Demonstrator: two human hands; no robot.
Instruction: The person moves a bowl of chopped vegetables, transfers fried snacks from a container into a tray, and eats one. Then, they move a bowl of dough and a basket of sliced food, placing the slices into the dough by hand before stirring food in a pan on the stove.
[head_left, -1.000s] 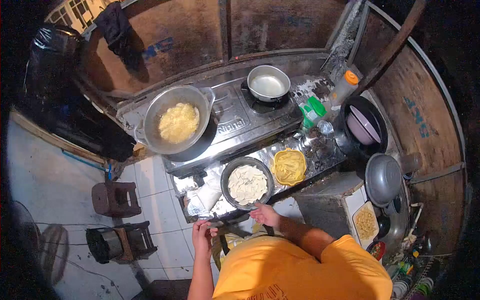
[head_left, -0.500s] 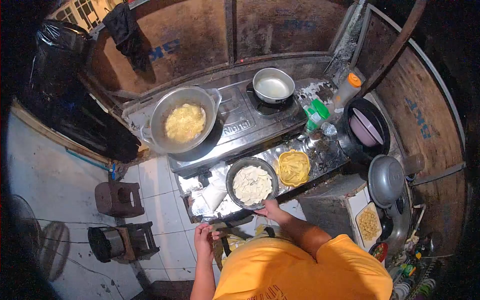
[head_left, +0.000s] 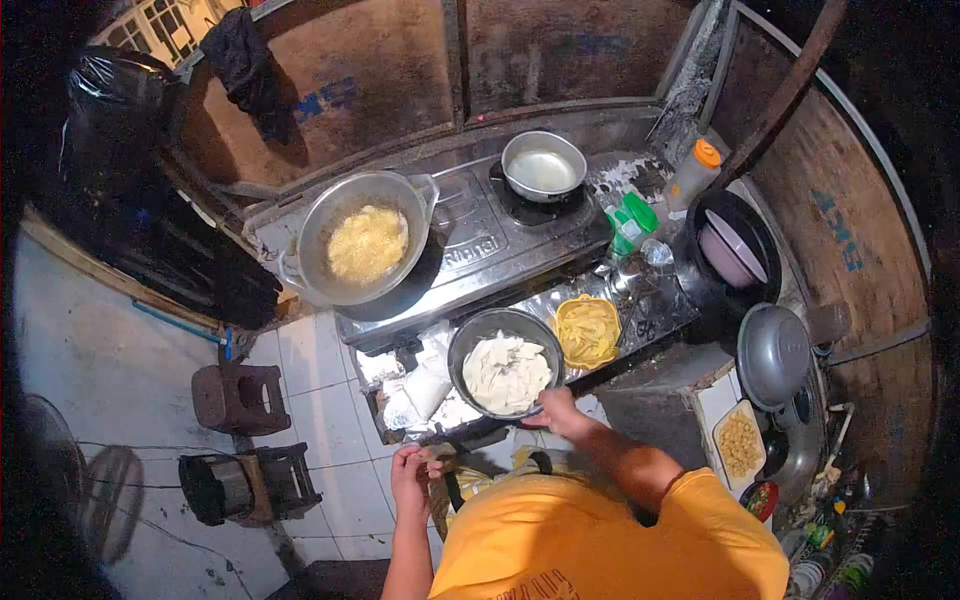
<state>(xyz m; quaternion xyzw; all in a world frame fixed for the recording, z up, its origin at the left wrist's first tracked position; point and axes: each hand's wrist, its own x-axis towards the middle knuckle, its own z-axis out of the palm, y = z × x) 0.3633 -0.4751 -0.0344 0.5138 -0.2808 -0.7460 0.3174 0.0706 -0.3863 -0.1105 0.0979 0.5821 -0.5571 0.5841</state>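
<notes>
My right hand [head_left: 557,412] is closed on the near right rim of a dark round bowl [head_left: 463,340]. Inside the bowl lies a heap of pale, flour-coated slices [head_left: 505,374], massed toward the near side. My left hand [head_left: 412,466] hangs off the counter's front edge, left of the bowl; its fingers are loosely bent and slightly apart, with nothing visible in them. Just right of the bowl sits a yellow basket [head_left: 616,332] of yellow cut strips [head_left: 585,330]. A crumpled white bag [head_left: 428,388] lies to the bowl's left.
Behind stands a two-burner stove [head_left: 470,255], bearing a large pan [head_left: 313,240] of bubbling oil with yellow food and a smaller pot [head_left: 517,178]. At right are an orange-lidded bottle [head_left: 690,180], a black tub [head_left: 693,265] and a tray of small pieces [head_left: 738,445]. Stools [head_left: 238,398] stand on the left floor.
The slices have shifted and bunched together inside the bowl. My right hand has moved slightly right with the bowl's rim. My left hand stays nearly in place.
</notes>
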